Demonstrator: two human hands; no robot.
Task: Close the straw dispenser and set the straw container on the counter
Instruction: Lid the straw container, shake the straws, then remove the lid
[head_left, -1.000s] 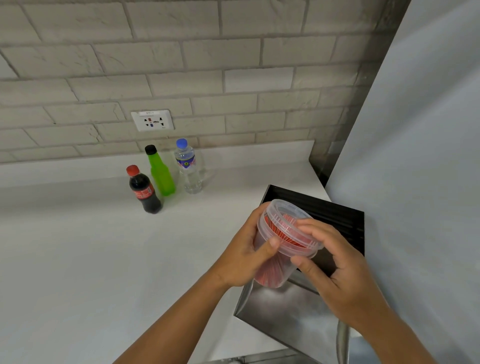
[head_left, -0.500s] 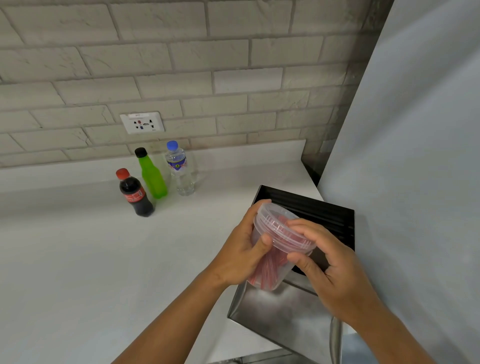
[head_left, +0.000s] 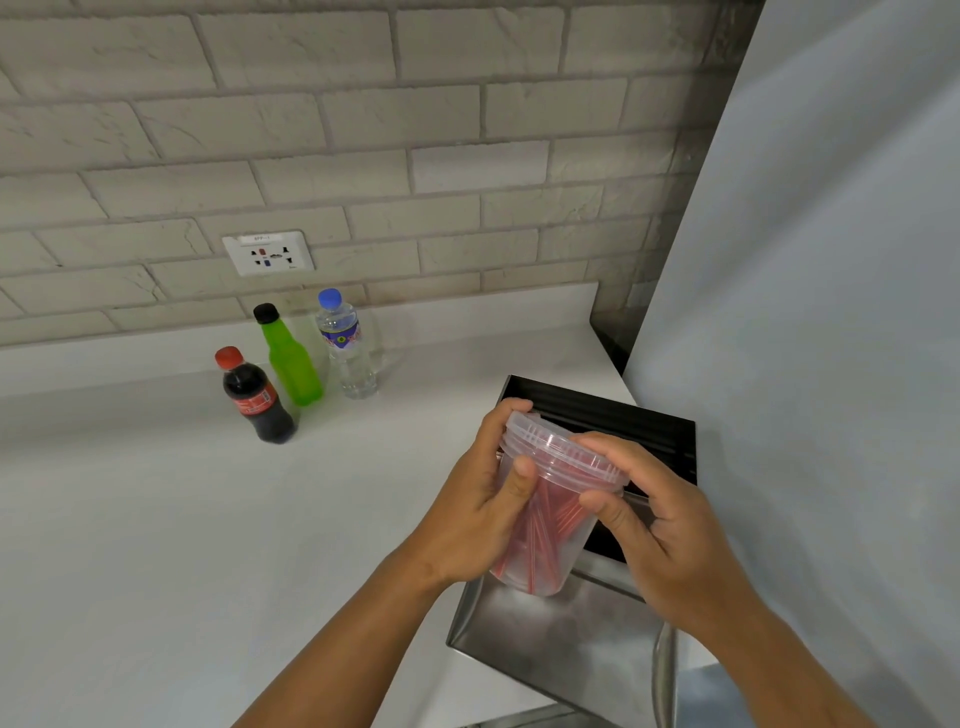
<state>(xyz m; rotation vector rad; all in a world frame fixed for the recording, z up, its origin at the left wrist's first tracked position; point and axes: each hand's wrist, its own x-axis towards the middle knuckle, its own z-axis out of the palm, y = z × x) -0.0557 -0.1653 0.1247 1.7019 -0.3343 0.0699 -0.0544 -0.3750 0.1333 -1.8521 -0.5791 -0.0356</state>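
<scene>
A clear plastic straw container (head_left: 545, 540) with red straws inside is held tilted above the straw dispenser (head_left: 597, 639). My left hand (head_left: 483, 504) wraps the container's left side, thumb on its wall. My right hand (head_left: 660, 525) grips the clear lid (head_left: 558, 449) at its right rim, fingers over the top and thumb below. The dispenser is a steel box on the white counter (head_left: 156, 545); its lid stands open, showing a black ribbed interior (head_left: 623, 415) behind the container.
Three bottles stand at the back of the counter: a cola bottle (head_left: 257, 397), a green bottle (head_left: 288, 358) and a water bottle (head_left: 347, 348). A wall socket (head_left: 268, 253) is above them. A large grey panel (head_left: 831, 364) rises on the right.
The lid has been pressed down flatter onto the container, and my right fingers have slid further over its rim. The view has shifted a little to the right.
</scene>
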